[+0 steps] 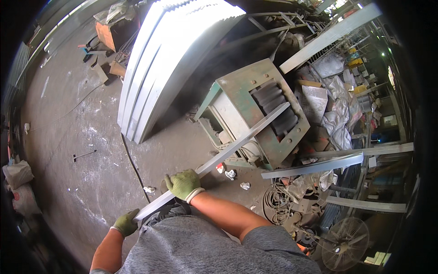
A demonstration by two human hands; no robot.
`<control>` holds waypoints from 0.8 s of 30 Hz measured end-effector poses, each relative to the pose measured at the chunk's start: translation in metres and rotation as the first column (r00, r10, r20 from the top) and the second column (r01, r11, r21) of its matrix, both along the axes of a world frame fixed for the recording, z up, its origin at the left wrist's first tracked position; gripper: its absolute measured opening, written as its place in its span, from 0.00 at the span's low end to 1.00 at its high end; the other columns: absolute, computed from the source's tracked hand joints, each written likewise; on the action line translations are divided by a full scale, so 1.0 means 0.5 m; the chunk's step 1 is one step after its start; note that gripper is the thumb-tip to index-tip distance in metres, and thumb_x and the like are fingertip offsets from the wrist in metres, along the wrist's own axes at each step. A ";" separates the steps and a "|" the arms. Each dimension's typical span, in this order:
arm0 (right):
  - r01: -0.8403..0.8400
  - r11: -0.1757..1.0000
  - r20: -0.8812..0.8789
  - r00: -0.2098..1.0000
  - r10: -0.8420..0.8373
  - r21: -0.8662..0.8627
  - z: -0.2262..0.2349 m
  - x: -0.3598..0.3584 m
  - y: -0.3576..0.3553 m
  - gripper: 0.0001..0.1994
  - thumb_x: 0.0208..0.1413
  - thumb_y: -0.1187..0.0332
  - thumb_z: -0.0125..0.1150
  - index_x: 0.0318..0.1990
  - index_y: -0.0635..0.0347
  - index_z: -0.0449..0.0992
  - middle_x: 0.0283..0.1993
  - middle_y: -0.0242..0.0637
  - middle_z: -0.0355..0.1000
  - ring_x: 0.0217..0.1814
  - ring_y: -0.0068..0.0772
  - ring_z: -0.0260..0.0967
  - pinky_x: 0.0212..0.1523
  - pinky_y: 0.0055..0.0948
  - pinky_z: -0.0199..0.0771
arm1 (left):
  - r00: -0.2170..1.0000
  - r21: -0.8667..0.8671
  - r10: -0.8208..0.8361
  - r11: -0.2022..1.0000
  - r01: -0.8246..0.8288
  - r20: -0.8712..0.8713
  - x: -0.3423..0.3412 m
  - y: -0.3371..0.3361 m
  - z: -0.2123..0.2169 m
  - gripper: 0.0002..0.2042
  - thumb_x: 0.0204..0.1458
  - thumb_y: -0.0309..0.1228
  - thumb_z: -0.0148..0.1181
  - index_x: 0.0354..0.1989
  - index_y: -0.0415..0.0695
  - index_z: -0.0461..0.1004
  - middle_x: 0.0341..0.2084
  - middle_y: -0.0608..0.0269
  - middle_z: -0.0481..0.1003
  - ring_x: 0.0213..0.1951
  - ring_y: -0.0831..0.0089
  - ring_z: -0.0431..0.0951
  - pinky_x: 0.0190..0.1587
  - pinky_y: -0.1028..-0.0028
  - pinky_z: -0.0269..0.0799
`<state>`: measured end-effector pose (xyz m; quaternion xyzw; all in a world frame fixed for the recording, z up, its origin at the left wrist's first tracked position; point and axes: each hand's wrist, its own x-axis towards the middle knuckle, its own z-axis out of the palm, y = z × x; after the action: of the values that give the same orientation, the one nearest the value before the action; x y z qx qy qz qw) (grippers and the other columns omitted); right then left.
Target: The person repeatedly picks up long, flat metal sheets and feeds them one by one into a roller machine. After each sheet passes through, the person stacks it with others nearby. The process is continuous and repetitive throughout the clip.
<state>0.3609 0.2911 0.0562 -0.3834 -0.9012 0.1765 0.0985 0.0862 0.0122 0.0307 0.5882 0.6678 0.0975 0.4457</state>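
Both gloved hands — left hand (126,223) at the near end, right hand (184,184) farther up — clamp a long strip (237,141) reaching into the machine (255,107); likely stiff, light, sharp-edged — grip flats.

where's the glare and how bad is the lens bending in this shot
Head view: the stack of corrugated metal sheets is blown out white near the top; the long metal strip held by the left hand and right hand looks slightly bowed; the corners are black from the fisheye rim; the right side is dim.
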 end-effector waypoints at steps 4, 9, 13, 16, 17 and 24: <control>-0.092 0.992 -0.077 0.993 0.086 -0.085 -0.011 -0.026 -0.053 0.18 0.69 0.54 0.59 0.30 0.54 0.84 0.26 0.41 0.82 0.28 0.48 0.81 0.36 0.52 0.78 | 0.998 -0.112 0.006 0.994 -0.014 -0.069 -0.030 -0.060 0.016 0.28 0.58 0.26 0.57 0.70 0.43 0.73 0.57 0.39 0.82 0.57 0.39 0.83 0.59 0.51 0.80; -0.058 0.997 0.016 0.998 0.059 -0.045 -0.016 0.020 0.005 0.22 0.71 0.53 0.56 0.26 0.55 0.84 0.26 0.45 0.81 0.28 0.51 0.81 0.38 0.53 0.79 | 0.997 -0.181 0.014 0.983 -0.028 -0.079 0.015 0.031 0.012 0.27 0.59 0.30 0.58 0.70 0.45 0.73 0.62 0.39 0.79 0.61 0.40 0.81 0.63 0.51 0.78; 0.072 0.993 0.148 0.985 -0.085 0.089 -0.014 0.153 0.201 0.29 0.73 0.48 0.49 0.23 0.53 0.85 0.25 0.46 0.82 0.31 0.56 0.82 0.44 0.58 0.79 | 0.997 -0.040 -0.007 0.999 0.004 -0.082 0.146 0.246 -0.009 0.25 0.62 0.33 0.59 0.69 0.46 0.71 0.56 0.40 0.82 0.55 0.37 0.83 0.57 0.47 0.80; 0.111 0.949 0.018 0.992 -0.122 0.295 0.020 0.277 0.363 0.25 0.70 0.52 0.58 0.20 0.53 0.83 0.23 0.46 0.80 0.28 0.56 0.80 0.40 0.55 0.77 | 0.989 0.100 -0.025 0.994 0.040 -0.146 0.262 0.391 0.020 0.23 0.65 0.38 0.59 0.67 0.46 0.71 0.53 0.39 0.82 0.51 0.35 0.84 0.52 0.43 0.81; 0.106 0.959 0.026 0.993 -0.116 0.263 0.031 0.308 0.397 0.25 0.70 0.53 0.58 0.20 0.53 0.83 0.23 0.46 0.80 0.28 0.55 0.80 0.40 0.55 0.77 | 0.986 0.027 -0.059 0.998 0.064 -0.158 0.284 0.431 0.027 0.24 0.66 0.39 0.58 0.68 0.46 0.69 0.56 0.39 0.81 0.52 0.36 0.84 0.53 0.43 0.80; 0.059 0.995 0.158 0.985 -0.070 0.076 -0.018 0.256 0.318 0.26 0.73 0.51 0.51 0.24 0.52 0.85 0.27 0.44 0.82 0.33 0.52 0.80 0.48 0.54 0.75 | 0.985 -0.080 -0.024 0.997 0.010 -0.171 0.243 0.367 0.002 0.29 0.63 0.38 0.63 0.72 0.43 0.68 0.59 0.38 0.80 0.58 0.37 0.82 0.59 0.46 0.79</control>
<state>0.4890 0.4501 0.0473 -0.4216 -0.8990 0.1094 0.0448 0.2076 0.1957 0.0316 0.5818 0.7021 0.0162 0.4102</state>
